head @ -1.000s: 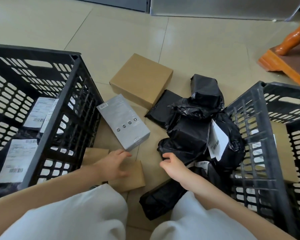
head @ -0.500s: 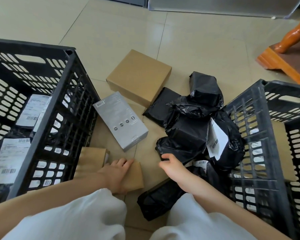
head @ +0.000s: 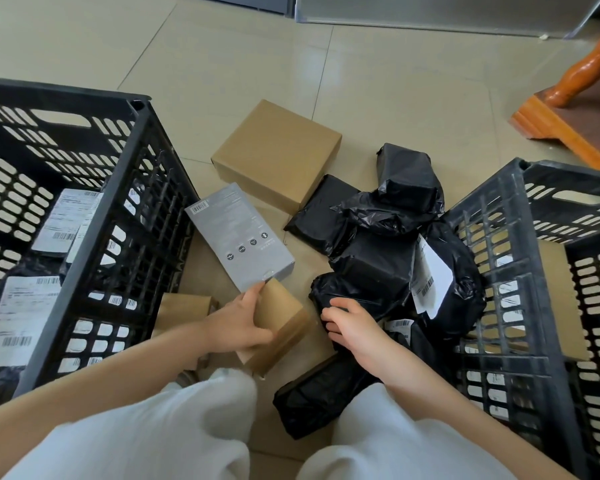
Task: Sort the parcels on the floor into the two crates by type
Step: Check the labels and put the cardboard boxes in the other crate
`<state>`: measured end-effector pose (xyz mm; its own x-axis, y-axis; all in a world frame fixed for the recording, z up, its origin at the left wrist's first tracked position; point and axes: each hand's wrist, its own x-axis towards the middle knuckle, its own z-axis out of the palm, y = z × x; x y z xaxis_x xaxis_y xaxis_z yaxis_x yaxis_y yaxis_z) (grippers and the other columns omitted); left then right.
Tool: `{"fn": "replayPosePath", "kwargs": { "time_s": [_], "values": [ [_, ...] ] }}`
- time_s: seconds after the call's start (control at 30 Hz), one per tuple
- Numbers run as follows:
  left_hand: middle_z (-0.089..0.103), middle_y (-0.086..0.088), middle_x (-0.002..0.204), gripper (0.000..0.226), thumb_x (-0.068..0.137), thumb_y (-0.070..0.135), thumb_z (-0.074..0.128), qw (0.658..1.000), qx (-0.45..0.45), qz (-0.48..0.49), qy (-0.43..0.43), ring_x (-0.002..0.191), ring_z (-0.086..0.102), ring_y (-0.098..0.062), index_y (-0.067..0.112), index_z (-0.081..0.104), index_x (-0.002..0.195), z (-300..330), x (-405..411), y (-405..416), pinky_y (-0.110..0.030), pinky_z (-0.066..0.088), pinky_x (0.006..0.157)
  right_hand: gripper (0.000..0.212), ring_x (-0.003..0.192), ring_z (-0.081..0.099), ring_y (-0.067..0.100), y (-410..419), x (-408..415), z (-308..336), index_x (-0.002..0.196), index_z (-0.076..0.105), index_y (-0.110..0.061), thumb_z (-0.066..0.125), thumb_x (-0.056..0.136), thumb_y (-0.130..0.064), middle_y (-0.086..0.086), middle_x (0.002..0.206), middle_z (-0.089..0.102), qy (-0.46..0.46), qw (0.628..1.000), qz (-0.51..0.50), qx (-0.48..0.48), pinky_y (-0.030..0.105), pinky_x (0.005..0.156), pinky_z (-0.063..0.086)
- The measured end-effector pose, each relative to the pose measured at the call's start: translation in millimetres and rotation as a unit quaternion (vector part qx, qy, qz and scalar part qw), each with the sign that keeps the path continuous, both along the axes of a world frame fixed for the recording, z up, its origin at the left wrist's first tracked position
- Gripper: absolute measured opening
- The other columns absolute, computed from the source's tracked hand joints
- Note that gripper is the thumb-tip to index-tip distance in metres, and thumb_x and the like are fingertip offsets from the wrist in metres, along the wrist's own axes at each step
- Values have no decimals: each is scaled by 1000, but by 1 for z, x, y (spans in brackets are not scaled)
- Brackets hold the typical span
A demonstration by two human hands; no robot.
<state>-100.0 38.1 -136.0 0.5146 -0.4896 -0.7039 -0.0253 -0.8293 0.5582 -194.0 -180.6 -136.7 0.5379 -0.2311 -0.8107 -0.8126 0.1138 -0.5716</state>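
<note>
My left hand grips a small brown cardboard box and holds it tilted off the floor between my knees. My right hand has its fingers curled into a black plastic parcel in the heap of black bags. A grey box and a larger brown box lie on the tiles. The left black crate holds black bagged parcels with white labels. The right black crate holds a brown box.
Another small brown box sits against the left crate. A long black parcel lies by my right knee. An orange wooden furniture base stands at the back right. Bare tiles stretch beyond the boxes.
My left hand closed round the small brown box that lay flat and lifted it up on its edge. My right hand moved slightly forward onto the black parcel.
</note>
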Motion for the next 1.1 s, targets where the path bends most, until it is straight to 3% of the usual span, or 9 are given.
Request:
{"fn": "replayPosePath", "kwargs": {
  "time_s": [0.13,0.23,0.4,0.6,0.8,0.87,0.97,1.03,1.1],
  "values": [
    [31,10,145,101,76,48,66,991,-74,88,62,132,41,-16,38,3,155,6,4,-3,-37,39,109,61,121,55,21,-3,-3,6,142,46,-22,74,89,-31,3,133,54,-31,998,-25,48,40,107,47],
    [48,14,139,75,78,49,56,970,-139,172,99,129,48,-13,39,31,148,13,6,-5,-37,39,107,69,125,54,24,-3,-3,9,143,45,-22,78,84,-37,2,134,56,-37,993,-50,102,40,104,49],
    [72,-5,112,35,97,44,43,877,-221,359,232,101,67,-20,23,60,120,25,4,-12,-37,51,87,83,123,56,27,2,-4,17,142,46,-23,82,71,-49,6,134,57,-44,984,-46,166,44,95,54],
    [71,-12,118,38,103,35,36,844,-231,394,279,107,66,-25,14,60,125,17,2,-15,-40,51,88,48,115,65,33,8,-4,23,133,57,-19,68,90,-38,13,126,67,-63,966,-25,248,53,94,55],
    [69,-4,123,38,102,17,39,902,-190,304,239,121,61,-26,27,63,129,4,3,-11,-41,51,95,62,111,69,21,6,-6,21,133,52,-25,78,78,-37,0,120,72,-98,980,0,172,54,97,53],
    [69,0,124,34,99,37,46,908,-187,299,228,121,61,-22,32,63,129,8,1,-12,-41,51,96,67,109,70,19,7,-5,21,133,49,-25,81,76,-39,-3,119,73,-93,986,1,140,53,97,53],
    [61,7,134,93,61,85,62,911,-182,271,251,125,56,-15,36,50,139,14,0,-13,-41,49,100,60,107,70,17,11,-1,24,132,50,-25,79,82,-39,-5,119,72,-87,990,0,109,50,96,55],
    [58,11,137,104,53,87,67,924,-187,209,260,128,54,-13,43,38,143,20,2,-13,-42,46,104,56,106,69,15,13,1,28,131,51,-26,77,84,-38,-7,118,71,-86,992,-3,92,46,96,55],
    [59,14,135,85,69,71,71,932,-192,171,256,125,56,-10,47,33,141,26,4,-13,-42,47,105,55,107,68,13,11,3,34,133,51,-27,76,85,-36,-8,119,70,-98,991,3,87,41,97,54]
  ]
}}
